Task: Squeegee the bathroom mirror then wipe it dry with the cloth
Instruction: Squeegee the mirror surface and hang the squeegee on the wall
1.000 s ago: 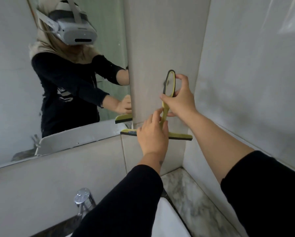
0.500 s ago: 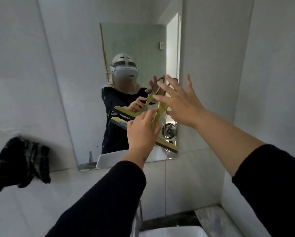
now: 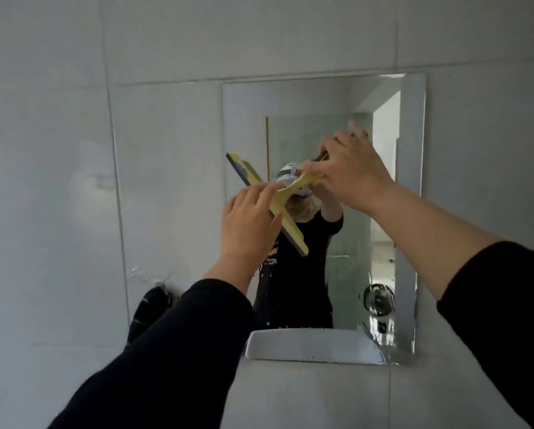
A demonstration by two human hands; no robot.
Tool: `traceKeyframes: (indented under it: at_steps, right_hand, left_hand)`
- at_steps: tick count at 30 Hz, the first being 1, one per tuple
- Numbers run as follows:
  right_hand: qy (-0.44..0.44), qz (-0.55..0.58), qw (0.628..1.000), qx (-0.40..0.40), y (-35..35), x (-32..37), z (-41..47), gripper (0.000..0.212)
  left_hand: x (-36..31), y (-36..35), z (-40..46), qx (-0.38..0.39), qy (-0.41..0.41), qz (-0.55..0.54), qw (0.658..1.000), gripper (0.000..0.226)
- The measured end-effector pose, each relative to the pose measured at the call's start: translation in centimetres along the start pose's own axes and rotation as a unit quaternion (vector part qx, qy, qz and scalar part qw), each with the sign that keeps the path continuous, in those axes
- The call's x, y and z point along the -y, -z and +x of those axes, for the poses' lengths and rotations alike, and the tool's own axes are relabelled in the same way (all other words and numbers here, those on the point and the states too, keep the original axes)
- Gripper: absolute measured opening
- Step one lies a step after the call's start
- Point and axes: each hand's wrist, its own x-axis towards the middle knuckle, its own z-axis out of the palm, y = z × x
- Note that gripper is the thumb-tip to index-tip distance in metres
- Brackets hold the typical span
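Observation:
The rectangular bathroom mirror (image 3: 409, 212) hangs on the white tiled wall ahead. A yellow squeegee (image 3: 285, 196) with a dark rubber blade is held up in front of the mirror's left half, its blade tilted from upper left to lower right. My left hand (image 3: 248, 226) rests its fingers on the blade bar near the middle. My right hand (image 3: 355, 170) grips the handle end, higher and to the right. A dark cloth (image 3: 149, 308) hangs on the wall left of the mirror, partly hidden behind my left sleeve.
The mirror reflects a person in a black top, a white sink rim (image 3: 315, 348) and a doorway. Water drops cling to the mirror's lower right corner (image 3: 380, 320). White wall tiles (image 3: 58, 181) surround the mirror on all sides.
The view has swung up and left, bringing the whole mirror into centre. Both hands have raised the squeegee, and its blade has turned steeper. My right hand has closed onto the handle.

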Motion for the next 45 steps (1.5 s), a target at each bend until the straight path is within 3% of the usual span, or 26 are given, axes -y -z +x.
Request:
traceKeyframes:
  at_steps: [5,10,19,30,45]
  right_hand:
    - [-0.082,0.019,0.995,-0.057,1.7,-0.2,5.6,0.032]
    - [-0.134,0.019,0.986,-0.102,2.1,0.2,10.3,0.034]
    - [-0.154,0.064,0.983,-0.076,1.1,2.4,16.1,0.041]
    - [-0.139,0.064,0.985,-0.082,-0.3,0.7,15.0,0.045]
    - [-0.166,0.041,0.984,-0.051,-0.4,-5.3,10.2,0.044]
  left_hand:
    - [3.4,1.1,1.9,-0.012,0.053,-0.004,0.999,0.038]
    - [6.1,-0.3,1.9,0.006,0.076,-0.008,0.997,0.045]
    - [6.6,-4.0,4.4,0.058,0.088,-0.031,0.994,0.061]
    - [5.6,-6.1,4.1,0.091,0.132,0.002,0.987,0.091]
    - [3.7,-5.6,4.8,0.132,0.179,0.036,0.974,0.097]
